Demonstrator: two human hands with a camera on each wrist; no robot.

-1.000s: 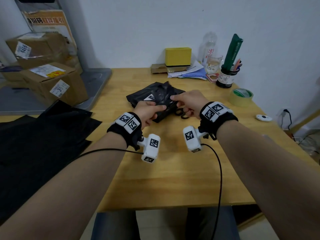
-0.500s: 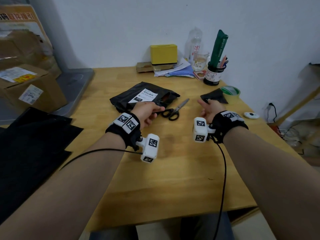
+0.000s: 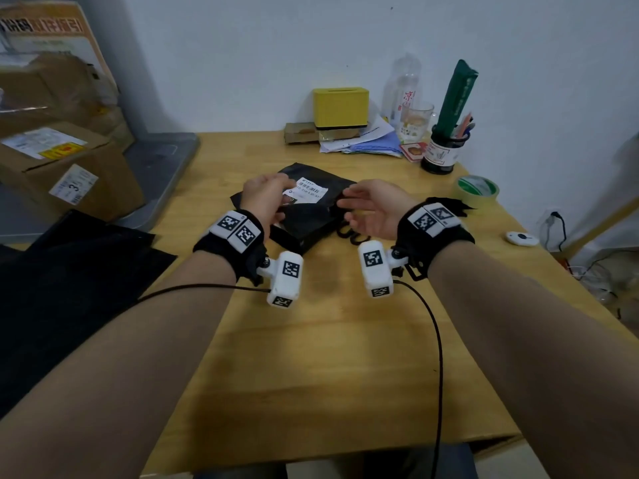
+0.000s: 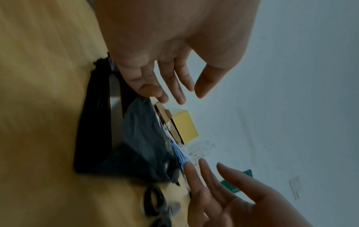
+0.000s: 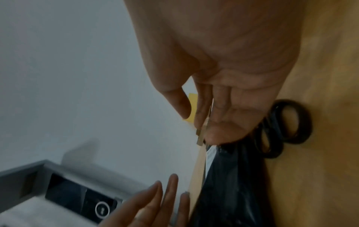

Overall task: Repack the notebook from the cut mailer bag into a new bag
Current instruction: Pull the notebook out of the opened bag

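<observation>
**Worktable inventory: cut mailer bag between two released hands**

Item 1. Black mailer bag (image 3: 313, 205), crumpled, lying flat on the wooden table (image 3: 311, 357) at mid-depth, a white shipping label (image 3: 306, 190) facing up on its far half. The notebook cannot be made out; whatever the bag contains is hidden by the plastic.

Item 2. Left hand (image 3: 264, 195), over the bag's left end, fingers straight and loosely spread, grasping nothing. The left wrist view shows its fingertips (image 4: 161, 95) just above the bag's edge; contact cannot be told.

Item 3. Right hand (image 3: 371, 207), at the bag's right end, palm turned inward, fingers relaxed and extended, holding nothing. The right wrist view shows its fingertips (image 5: 217, 133) at the bag's edge; contact cannot be told.

Item 4. Scissors (image 3: 349, 235), black handles, on the table just right of the bag's near corner, largely hidden under the right hand.

Item 5. Stack of black bags (image 3: 69, 271), flat, near left, overlapping the table's left edge.

Item 6. Far edge of table, left to right: yellow box (image 3: 340, 107), loose papers (image 3: 363, 143), clear bottle (image 3: 404, 88), glass (image 3: 416, 121), pen pot (image 3: 442, 152).

Item 7. Roll of tape (image 3: 477, 191), right side; black scrap (image 3: 456, 205) beside it on its near side.

Item 8. Cardboard boxes (image 3: 65, 167), far left, off the table.
</observation>
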